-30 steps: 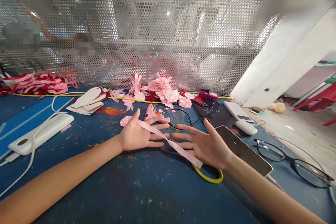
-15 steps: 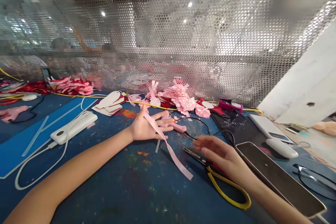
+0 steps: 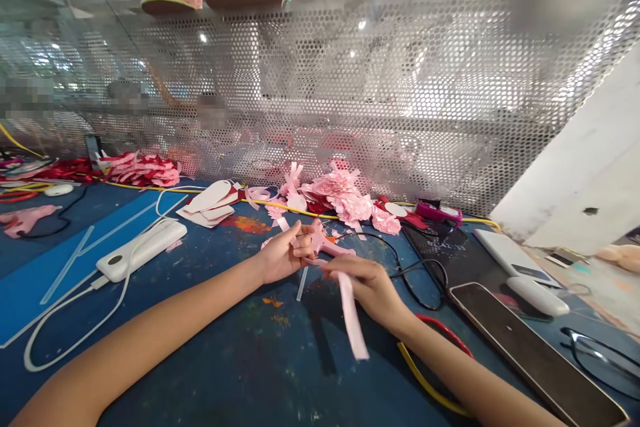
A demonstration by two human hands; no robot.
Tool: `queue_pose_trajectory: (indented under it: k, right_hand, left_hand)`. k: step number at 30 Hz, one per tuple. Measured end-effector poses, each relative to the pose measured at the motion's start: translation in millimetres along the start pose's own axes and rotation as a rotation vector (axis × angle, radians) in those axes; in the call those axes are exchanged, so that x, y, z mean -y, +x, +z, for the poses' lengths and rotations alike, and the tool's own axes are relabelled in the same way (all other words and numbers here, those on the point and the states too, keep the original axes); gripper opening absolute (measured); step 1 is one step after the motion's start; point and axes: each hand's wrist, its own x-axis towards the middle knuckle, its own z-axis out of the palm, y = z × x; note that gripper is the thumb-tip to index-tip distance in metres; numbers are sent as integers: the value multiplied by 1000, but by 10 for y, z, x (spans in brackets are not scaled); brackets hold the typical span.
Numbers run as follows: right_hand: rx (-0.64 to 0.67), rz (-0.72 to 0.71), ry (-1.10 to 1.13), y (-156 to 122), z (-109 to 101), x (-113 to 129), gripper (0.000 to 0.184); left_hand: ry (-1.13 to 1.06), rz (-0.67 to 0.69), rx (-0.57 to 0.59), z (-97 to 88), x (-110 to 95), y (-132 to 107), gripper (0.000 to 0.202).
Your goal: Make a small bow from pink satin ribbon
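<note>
A pink ribbon strip (image 3: 351, 317) is held between both hands above the blue surface (image 3: 240, 360); it is flat, narrow and matte, like thin paper or foam, and its free end hangs down past the right wrist; its upper end is pinched in the curled fingers of the left hand (image 3: 285, 257), while the fingers of the right hand (image 3: 367, 283) are closed around it just beside the left; the two hands are nearly touching. Under the right forearm, a loop of yellow and red handles (image 3: 435, 360) is seen lying on the surface; the tool's blades are hidden. Just behind the hands a pink foam cut-out (image 3: 327, 245) and a thin black cable (image 3: 415, 267) are laid. The surface is worn and speckled with paint marks. Further back, a heap of fringed pink paper flowers (image 3: 345, 197) is piled against a perforated metal screen (image 3: 350, 93), with white oval card pieces (image 3: 210, 203) to the left. A white power bank (image 3: 143, 250) with a white cord is placed well to the left; a dark phone (image 3: 535, 353), a white rectangular device (image 3: 505, 247) and spectacles (image 3: 600, 357) are set to the right. Faint digits are shown on a dark screen (image 3: 443, 240), too blurred to be read.
</note>
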Motion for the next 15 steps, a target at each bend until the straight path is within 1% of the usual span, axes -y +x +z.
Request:
queue_pose_trajectory:
  k: [2, 3, 5, 7, 9, 10, 11, 13, 15]
  right_hand:
    - [-156, 230, 253, -24, -13, 18, 27]
    - [-217, 309, 360, -32, -25, 27, 30]
    - [-298, 426, 515, -36, -51, 42, 34]
    - [-340, 484, 577, -27, -75, 52, 33]
    - [-344, 478, 559, -12, -98, 67, 32]
    - [-343, 457, 527, -5, -109, 81, 31]
    - [-337, 428, 477, 1, -120, 103, 28]
    - [-322, 344, 340, 9, -144, 177, 20]
    - [-329, 226, 195, 11, -174, 291, 11]
  left_hand:
    - [22, 52, -2, 18, 8, -1, 19]
    - [55, 84, -9, 26, 3, -3, 17]
    - [141, 147, -52, 38, -34, -8, 22]
    - [238, 206, -147, 46, -107, -14, 25]
    - [386, 265, -238, 69, -194, -24, 28]
    - [501, 286, -253, 94, -231, -37, 28]
    - [632, 298, -238, 131, -259, -56, 26]
    - [855, 255, -128, 239, -275, -118, 23]
    - [942, 147, 14, 373, -239, -201, 22]
